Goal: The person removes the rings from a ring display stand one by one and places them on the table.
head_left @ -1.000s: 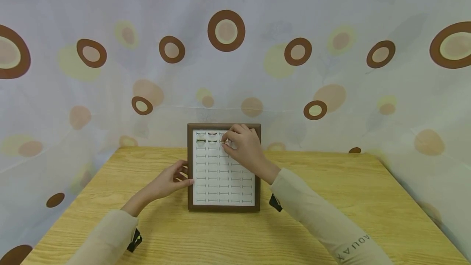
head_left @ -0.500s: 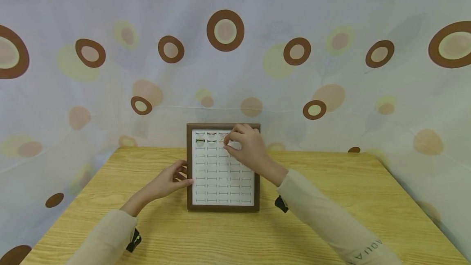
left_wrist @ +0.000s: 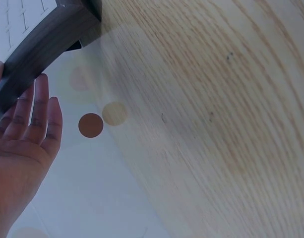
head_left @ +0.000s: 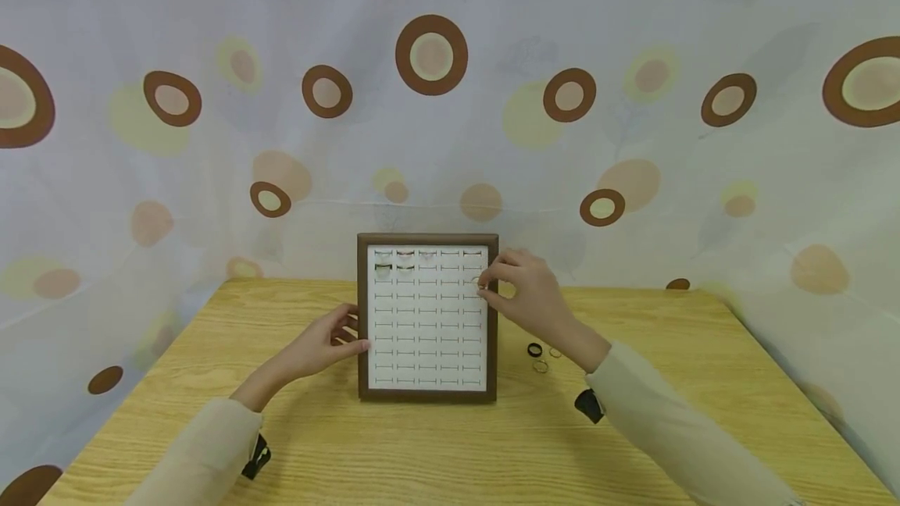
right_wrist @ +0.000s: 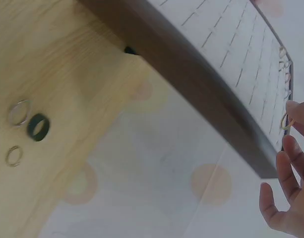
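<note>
A brown-framed ring display board (head_left: 428, 350) with a white slotted face stands upright on the table. My left hand (head_left: 329, 345) holds its left edge, thumb on the front and fingers behind the frame. Several rings sit in the top two rows, among them a dark-banded ring (head_left: 383, 267). At the board's upper right edge, my right hand (head_left: 530, 295) pinches a thin gold ring (right_wrist: 292, 124) between thumb and forefinger, in front of the white face. In the right wrist view, part of this hand is cut off by the image edge.
On the wooden table (head_left: 436, 451), right of the board, lie a black ring (right_wrist: 31, 130) and two thin rings, one silvery (right_wrist: 11, 117) and one gold (right_wrist: 8, 159). A patterned curtain (head_left: 450, 147) hangs behind and at both sides.
My right hand has moved right, from the second row's third slot to the board's right edge, with the ring in its fingers. The loose rings now show. My left hand stays put.
</note>
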A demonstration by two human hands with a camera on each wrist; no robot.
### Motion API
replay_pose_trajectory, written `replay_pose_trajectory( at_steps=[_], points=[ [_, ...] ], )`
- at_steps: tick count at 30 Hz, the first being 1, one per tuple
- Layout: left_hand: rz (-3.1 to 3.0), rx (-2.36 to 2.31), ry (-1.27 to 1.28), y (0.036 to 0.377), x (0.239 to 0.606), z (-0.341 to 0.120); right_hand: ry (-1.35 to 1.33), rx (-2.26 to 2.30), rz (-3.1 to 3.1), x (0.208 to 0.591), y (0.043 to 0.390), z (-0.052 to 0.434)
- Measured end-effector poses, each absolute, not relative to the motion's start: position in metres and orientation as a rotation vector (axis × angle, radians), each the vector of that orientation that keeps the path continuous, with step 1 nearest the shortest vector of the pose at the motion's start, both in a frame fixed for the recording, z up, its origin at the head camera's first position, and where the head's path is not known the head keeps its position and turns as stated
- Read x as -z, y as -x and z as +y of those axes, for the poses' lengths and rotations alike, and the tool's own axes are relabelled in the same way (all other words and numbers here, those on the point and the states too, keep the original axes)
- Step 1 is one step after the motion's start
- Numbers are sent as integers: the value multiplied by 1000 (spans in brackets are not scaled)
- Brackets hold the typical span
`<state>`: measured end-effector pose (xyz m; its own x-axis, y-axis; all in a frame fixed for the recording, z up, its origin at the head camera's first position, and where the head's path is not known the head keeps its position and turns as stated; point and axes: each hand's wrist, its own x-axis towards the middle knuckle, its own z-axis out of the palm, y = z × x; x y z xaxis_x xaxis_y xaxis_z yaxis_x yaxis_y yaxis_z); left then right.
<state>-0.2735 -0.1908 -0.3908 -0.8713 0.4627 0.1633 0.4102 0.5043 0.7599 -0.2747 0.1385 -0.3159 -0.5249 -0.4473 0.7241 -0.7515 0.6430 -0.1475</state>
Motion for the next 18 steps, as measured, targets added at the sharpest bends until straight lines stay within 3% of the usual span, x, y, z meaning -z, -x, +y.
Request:
replay_pose_trajectory(
  at_steps=[18],
  points=[
    [2668, -1312, -752, 274, 391, -192, -823, -473, -2458, 377, 267, 216]
  ],
)
